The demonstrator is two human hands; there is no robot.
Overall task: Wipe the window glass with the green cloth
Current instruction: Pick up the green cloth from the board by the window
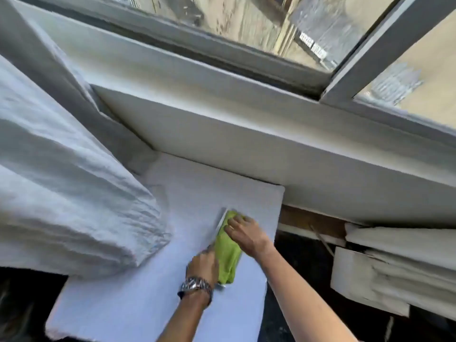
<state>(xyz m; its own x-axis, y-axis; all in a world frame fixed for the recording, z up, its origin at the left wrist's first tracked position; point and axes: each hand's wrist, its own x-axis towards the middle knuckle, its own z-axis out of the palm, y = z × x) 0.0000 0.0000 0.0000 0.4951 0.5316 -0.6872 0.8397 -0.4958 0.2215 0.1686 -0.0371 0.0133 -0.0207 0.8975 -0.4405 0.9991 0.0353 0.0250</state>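
Observation:
The green cloth (228, 250) lies folded in a long strip on a white padded surface (138, 299), on top of a thin flat pale object (220, 222) whose edge shows along the cloth's left side. My left hand (204, 266), with a metal watch on its wrist, closes on the cloth's lower left edge. My right hand (243, 233) has curled fingers gripping the cloth's upper end. The window glass (246, 18) is high above both hands, beyond a deep white sill (222, 124), and looks streaked.
A bulky white bundle of bedding (61, 193) lies at the left, over the padded surface. A second pane (419, 70) sits right of a grey frame post (385, 50). White slatted panels (394, 267) stick out under the sill at the right, above dark floor.

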